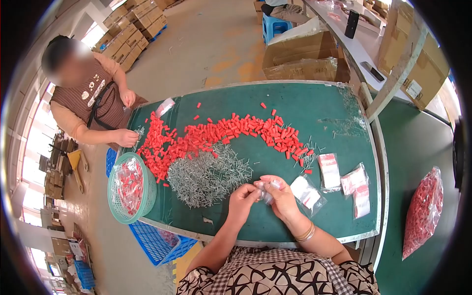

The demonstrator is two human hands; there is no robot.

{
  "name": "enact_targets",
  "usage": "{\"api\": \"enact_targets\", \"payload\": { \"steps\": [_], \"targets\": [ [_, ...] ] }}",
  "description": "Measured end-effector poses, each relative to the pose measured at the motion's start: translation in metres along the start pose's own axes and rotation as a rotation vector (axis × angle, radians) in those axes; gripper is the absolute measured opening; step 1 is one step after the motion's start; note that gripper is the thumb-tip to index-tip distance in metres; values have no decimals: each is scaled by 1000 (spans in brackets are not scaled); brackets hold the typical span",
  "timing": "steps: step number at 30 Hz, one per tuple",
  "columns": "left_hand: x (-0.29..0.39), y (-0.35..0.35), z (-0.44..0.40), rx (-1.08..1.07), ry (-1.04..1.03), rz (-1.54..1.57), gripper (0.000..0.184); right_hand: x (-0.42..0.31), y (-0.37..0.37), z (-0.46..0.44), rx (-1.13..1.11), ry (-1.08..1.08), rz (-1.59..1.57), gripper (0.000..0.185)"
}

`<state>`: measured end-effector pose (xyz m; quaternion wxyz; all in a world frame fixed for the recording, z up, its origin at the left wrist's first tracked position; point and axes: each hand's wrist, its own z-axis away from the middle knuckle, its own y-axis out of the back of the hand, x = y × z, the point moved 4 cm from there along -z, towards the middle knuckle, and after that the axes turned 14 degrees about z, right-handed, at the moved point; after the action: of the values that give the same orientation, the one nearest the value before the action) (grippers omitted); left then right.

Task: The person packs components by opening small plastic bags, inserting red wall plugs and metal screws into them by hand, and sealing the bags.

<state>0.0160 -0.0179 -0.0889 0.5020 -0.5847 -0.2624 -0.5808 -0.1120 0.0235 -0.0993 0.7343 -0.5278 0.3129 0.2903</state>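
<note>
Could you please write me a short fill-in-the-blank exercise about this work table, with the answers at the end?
1. The small plastic pieces strewn across the table are coloured ____.
2. The person's hand nearer the heap of grey metal pieces is the ____ one.
3. The bangles circle the person's ____ wrist.
4. The lattice crate below the table's near edge is coloured ____.

Missing words: red; left; right; blue.
</note>
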Motion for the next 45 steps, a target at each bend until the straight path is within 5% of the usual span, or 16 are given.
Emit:
{"api": "enact_targets", "payload": {
  "steps": [18, 23, 28, 34, 40, 45],
  "targets": [
    [22, 20, 5, 255, -176, 1, 10, -17, 9, 0, 146, 107, 131, 17],
    [39, 31, 4, 163, -249, -281, 29, -29, 2, 5, 93, 60, 495, 11],
    [80, 4, 13, -127, -297, -681, 48, -42, -17, 14, 74, 293, 945, 14],
    [84, -6, 11, -343, -341, -798, 53, -47, -29, 21, -111, 287, 1179, 14],
    [52, 10, 13, -102, -128, -130, 45, -37, -13, 23, -90, 125, 995, 16],
    [13, 16, 24, 11, 43, -91, 18, -36, -7, 30, -59, -95, 980, 15]
  ]
}}
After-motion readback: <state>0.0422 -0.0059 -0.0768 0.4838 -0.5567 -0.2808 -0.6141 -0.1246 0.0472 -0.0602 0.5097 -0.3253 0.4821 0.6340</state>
